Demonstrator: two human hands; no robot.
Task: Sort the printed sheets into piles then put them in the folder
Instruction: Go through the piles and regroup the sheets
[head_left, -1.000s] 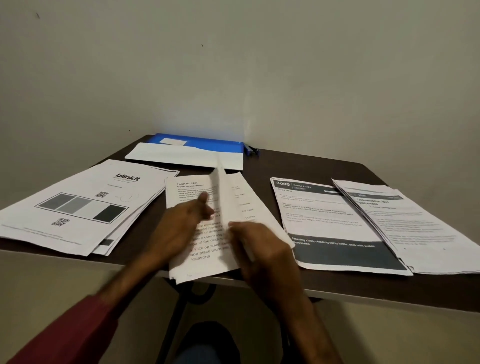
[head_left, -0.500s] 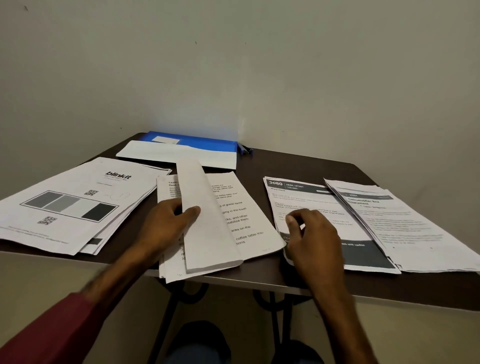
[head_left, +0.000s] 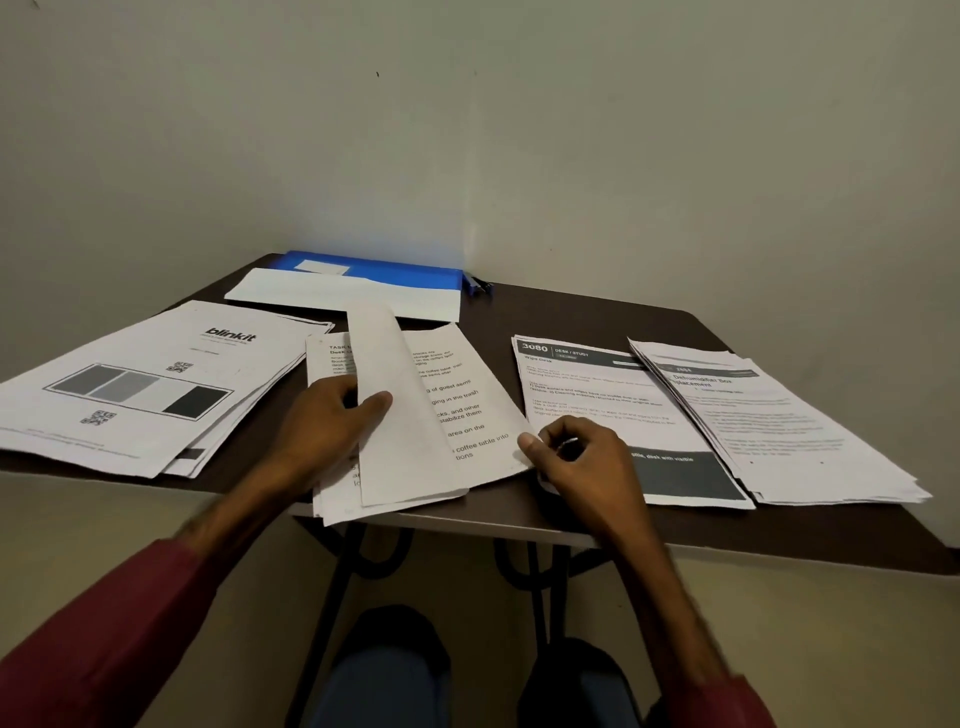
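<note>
At the near edge of the bench (head_left: 571, 312), a turned-back sheet (head_left: 410, 447) was gripped by the left hand (head_left: 324, 423). The thumb was laid on its blank face and the fingers were hidden beneath it. The sheet was thus held curved over the middle pile (head_left: 467, 410), which overhung the bench edge.

The right hand (head_left: 587, 462) was held with fingers curled and lay over the near corner of the 3080 pile (head_left: 587, 384). Its thumb tip was set against the right corner of the middle pile. Whether that corner was actually pinched could not be told.

The paper was judged light, thin and limp, and likely to slide on the sheets below. It was thought best taken at a corner or free edge, in a pinch, one sheet at a time.

Further out, the blinkit pile (head_left: 156, 374) was spread at the left and a fanned pile (head_left: 779, 426) at the right, overlapping the 3080 pile. The blue folder (head_left: 405, 270) was seen at the back, against the wall and not yet filled.
</note>
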